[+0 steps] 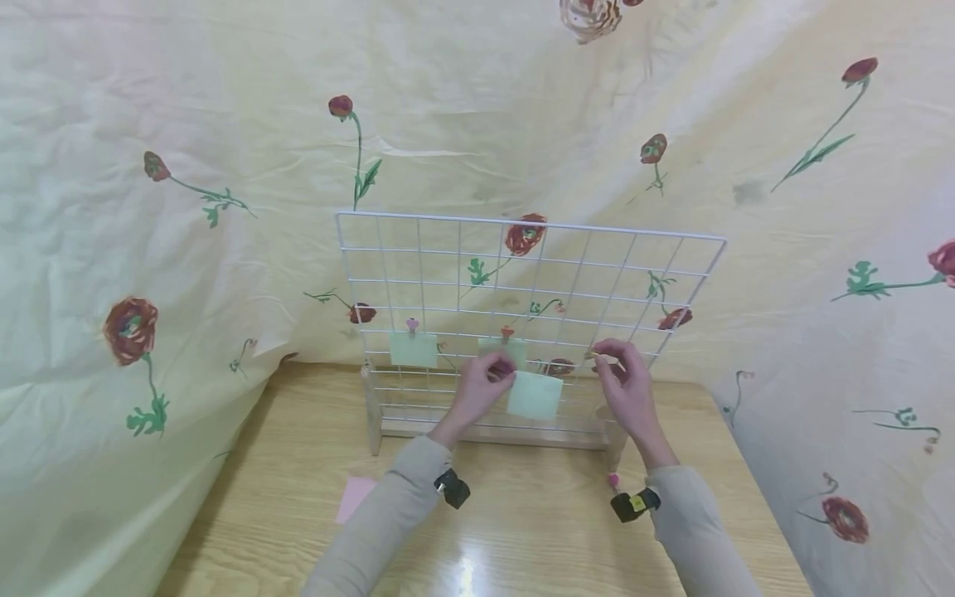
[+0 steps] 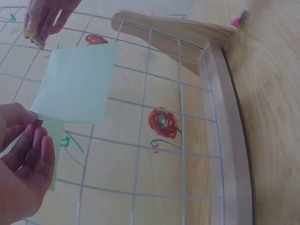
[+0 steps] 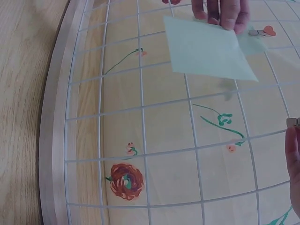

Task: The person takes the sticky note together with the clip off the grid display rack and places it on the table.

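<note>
My left hand [image 1: 480, 388] pinches a pale green paper square [image 2: 77, 84] by one corner, between thumb and index finger. The paper is held in front of a white wire grid [image 1: 477, 282]. To the right, my right hand [image 1: 630, 390] pinches a small clothespin [image 2: 36, 41] with a yellow top, close to the grid wires. Two other green notes hang on the grid: the left note [image 1: 414, 351] under a pink clothespin [image 1: 412, 326], and the middle note [image 1: 492, 347] under a clothespin with an orange-red heart [image 3: 268, 31]. My left hand partly covers the middle note.
The grid stands in a wooden base [image 1: 492, 434] on a wood-grain table [image 1: 537, 531]. A pink paper [image 1: 355, 496] lies at the left, partly behind my left sleeve. Near the base's right foot lies a clothespin with a bright pink top [image 2: 236, 21]. Flowered cloth [image 1: 224, 99] hangs behind.
</note>
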Demonstrator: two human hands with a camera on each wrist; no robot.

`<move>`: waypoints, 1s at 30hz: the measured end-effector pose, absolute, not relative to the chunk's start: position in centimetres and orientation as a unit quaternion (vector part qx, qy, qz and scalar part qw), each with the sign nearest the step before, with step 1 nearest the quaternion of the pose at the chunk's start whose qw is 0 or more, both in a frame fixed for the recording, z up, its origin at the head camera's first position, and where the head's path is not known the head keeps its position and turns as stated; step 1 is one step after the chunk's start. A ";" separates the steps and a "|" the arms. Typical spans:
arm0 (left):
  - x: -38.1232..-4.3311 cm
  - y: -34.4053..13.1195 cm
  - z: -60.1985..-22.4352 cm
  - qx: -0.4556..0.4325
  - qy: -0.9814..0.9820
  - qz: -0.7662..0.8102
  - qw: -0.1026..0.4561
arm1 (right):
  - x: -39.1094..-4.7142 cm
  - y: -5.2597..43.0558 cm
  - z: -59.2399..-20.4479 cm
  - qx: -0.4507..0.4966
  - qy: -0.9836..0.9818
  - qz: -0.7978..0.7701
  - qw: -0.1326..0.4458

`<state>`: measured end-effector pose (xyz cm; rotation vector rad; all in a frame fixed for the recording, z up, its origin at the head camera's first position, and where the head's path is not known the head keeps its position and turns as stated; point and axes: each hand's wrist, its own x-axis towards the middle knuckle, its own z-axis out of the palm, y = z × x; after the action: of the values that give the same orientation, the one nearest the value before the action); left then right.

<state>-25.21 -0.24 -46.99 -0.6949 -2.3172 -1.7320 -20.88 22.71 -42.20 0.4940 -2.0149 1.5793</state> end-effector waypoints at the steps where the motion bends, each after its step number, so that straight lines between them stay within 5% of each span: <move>1: -25.2 -0.3 -47.1 -0.235 -0.776 -0.580 0.081 | -20.8 22.8 -42.2 0.180 -0.746 0.586 0.260; 30: -24.1 -4.6 -52.9 -0.237 -0.812 -0.531 0.041 | -19.2 25.5 -45.2 0.159 -0.787 0.557 0.213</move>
<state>-24.14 -4.59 -52.94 -0.7244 -2.4874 -1.6273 -19.18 25.46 -45.23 0.4403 -2.1832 1.5467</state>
